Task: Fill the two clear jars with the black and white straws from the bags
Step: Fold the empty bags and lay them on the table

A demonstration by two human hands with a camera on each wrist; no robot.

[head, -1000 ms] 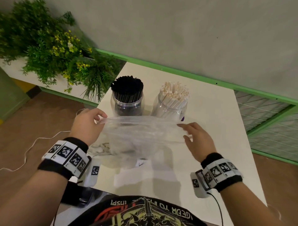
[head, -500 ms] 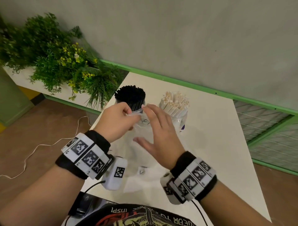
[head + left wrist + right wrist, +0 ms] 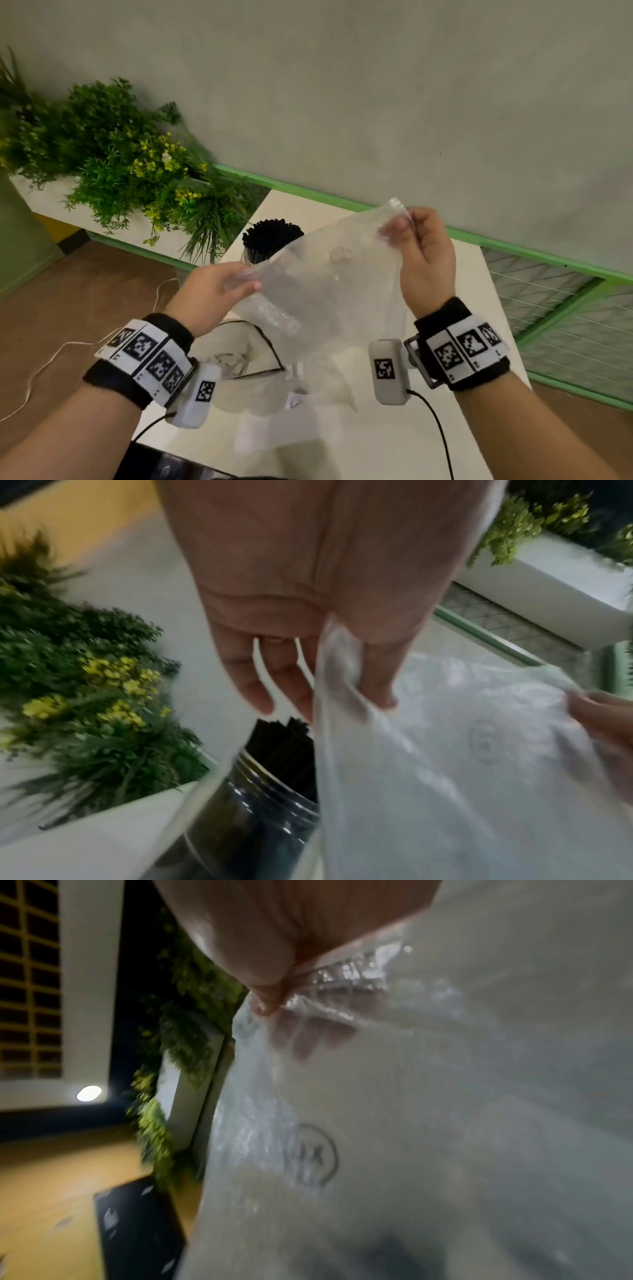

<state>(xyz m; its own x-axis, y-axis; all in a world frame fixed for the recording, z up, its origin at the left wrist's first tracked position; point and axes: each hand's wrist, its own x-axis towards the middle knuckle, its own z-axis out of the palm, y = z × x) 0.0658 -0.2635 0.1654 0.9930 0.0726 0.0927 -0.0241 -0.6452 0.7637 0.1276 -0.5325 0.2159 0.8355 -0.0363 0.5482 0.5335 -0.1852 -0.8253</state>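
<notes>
One clear plastic bag (image 3: 329,274) is held up in the air above the white table (image 3: 394,438), stretched between two hands. The left hand (image 3: 209,294) pinches the bag's lower left corner between thumb and fingers; the left wrist view shows the film running between the thumb and the fingers (image 3: 263,693). The right hand (image 3: 424,253) pinches the upper right corner, thumb pressed against the curled fingers with the film caught between them; in the right wrist view the fingertips (image 3: 308,1039) show through the plastic. The bag's long axis runs on a slant from the left hand up to the right hand, and its loose lower part hangs down toward the table. A round printed mark (image 3: 313,1156) sits on the film.

One jar (image 3: 253,813) is in view, standing on the table beyond the bag, partly behind its left edge. It is packed with black straws (image 3: 272,236) that stand upright, ends pointing up and rising above the jar's rim. A second jar and the white straws cannot be made out behind the bag.

On the table below the bag lies more crumpled clear plastic (image 3: 236,363). Left of the jar, past the table edge, stands a white planter (image 3: 44,195) with green plants and yellow flowers (image 3: 154,168)
</notes>
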